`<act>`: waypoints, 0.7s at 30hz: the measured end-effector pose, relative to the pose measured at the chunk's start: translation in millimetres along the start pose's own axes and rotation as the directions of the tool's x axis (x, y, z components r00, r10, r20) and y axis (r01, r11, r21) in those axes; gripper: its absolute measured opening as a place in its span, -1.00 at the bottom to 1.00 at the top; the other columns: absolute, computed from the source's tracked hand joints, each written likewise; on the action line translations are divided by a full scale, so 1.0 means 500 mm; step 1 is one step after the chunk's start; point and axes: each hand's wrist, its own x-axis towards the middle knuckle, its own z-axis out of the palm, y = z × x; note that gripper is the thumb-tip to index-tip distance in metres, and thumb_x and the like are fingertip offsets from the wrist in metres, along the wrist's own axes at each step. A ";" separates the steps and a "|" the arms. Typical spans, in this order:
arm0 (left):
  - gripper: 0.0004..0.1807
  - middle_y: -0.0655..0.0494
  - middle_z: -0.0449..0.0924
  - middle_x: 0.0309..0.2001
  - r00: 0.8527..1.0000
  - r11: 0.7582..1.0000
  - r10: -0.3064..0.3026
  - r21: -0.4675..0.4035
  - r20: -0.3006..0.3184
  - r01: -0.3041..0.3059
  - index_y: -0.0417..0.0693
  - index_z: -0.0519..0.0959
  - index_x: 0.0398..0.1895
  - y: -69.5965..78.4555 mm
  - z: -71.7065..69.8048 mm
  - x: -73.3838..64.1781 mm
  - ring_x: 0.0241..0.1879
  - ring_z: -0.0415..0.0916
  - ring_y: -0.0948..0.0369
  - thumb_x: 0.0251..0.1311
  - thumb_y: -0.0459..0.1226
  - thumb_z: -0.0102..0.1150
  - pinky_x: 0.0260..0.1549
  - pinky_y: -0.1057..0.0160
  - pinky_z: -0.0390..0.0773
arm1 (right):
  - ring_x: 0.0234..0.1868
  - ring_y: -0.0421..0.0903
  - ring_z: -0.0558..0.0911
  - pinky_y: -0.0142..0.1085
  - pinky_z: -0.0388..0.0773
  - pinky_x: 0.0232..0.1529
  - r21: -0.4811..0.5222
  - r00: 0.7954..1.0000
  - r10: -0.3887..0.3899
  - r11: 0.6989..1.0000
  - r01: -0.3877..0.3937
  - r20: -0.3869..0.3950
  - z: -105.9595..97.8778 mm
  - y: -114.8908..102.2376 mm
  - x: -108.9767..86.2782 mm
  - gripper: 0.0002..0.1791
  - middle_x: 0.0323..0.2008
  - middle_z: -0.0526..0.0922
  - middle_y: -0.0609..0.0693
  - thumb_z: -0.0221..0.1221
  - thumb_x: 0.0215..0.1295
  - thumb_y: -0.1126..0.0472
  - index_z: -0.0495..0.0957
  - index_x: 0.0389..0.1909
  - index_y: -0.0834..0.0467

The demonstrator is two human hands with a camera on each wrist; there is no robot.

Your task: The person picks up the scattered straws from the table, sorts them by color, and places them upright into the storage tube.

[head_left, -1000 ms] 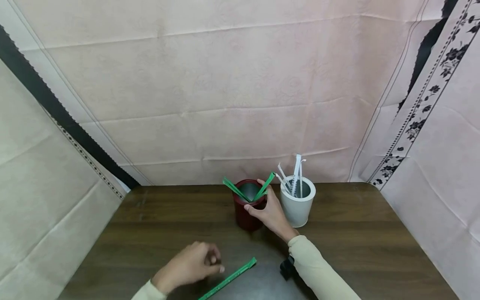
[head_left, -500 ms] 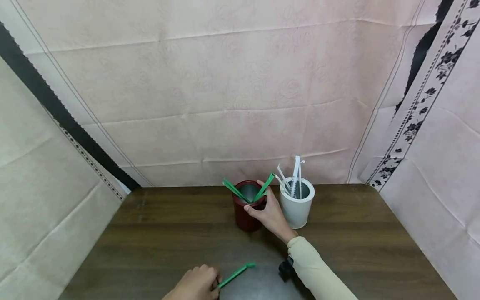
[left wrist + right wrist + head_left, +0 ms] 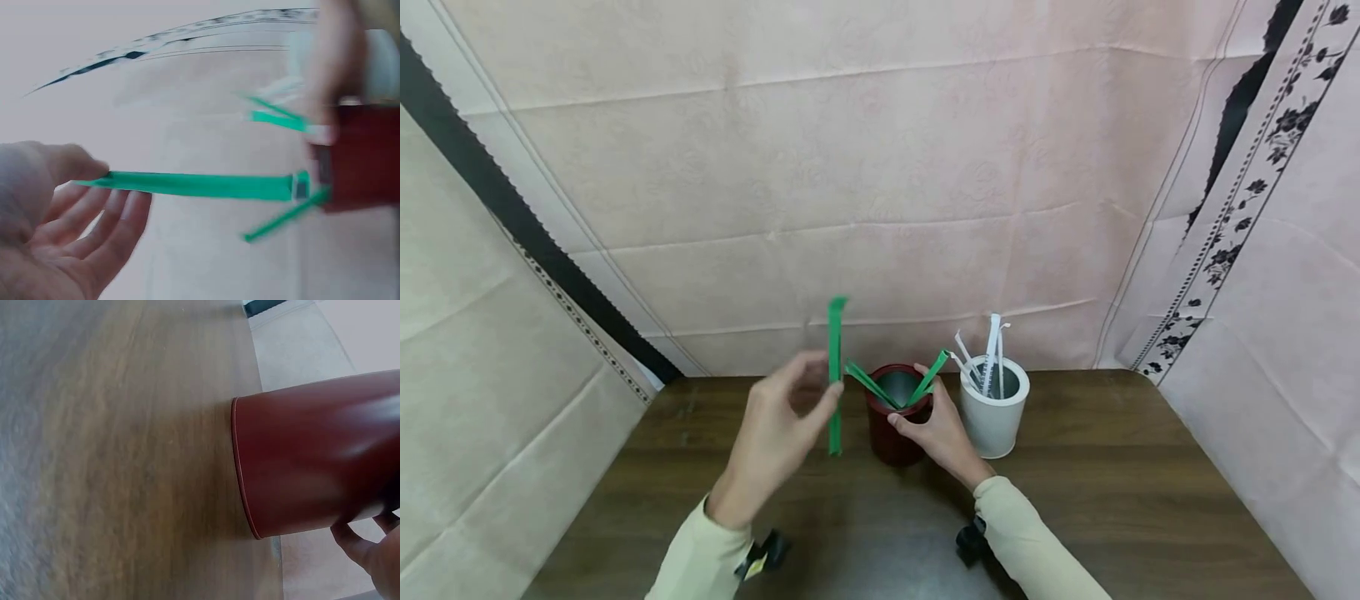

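Observation:
My left hand pinches a slim green stick packet between thumb and fingers. In the head view the packet stands upright in the air, left of a dark red cup. The left wrist view shows the packet stretching from my fingertips toward the cup's mouth, somewhat blurred. My right hand grips the red cup by its rim, thumb in front. Several green packets lean inside that cup. The right wrist view has the cup's side and part of my fingers.
Close to the right of the red cup is a white cup holding several thin white sticks. Both stand near the back edge of the brown wooden table. Pale cloth hangs behind and at both sides.
My left hand has picked the green packet up off the table, raised it and carried it forward beside the red cup. My right hand has stayed on the cup.

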 end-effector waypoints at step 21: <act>-0.85 0.16 0.71 -0.34 0.869 0.927 -0.370 0.198 0.330 0.319 -0.04 0.67 -0.32 -0.158 0.140 0.188 -0.31 0.64 0.18 0.25 -0.15 0.33 -0.35 0.20 0.58 | 0.36 -0.02 0.36 0.17 0.29 0.30 -0.038 1.000 -0.008 0.999 0.008 -0.003 0.005 0.011 -0.001 0.01 0.37 0.33 0.00 0.45 0.06 -0.15 0.15 0.49 -0.04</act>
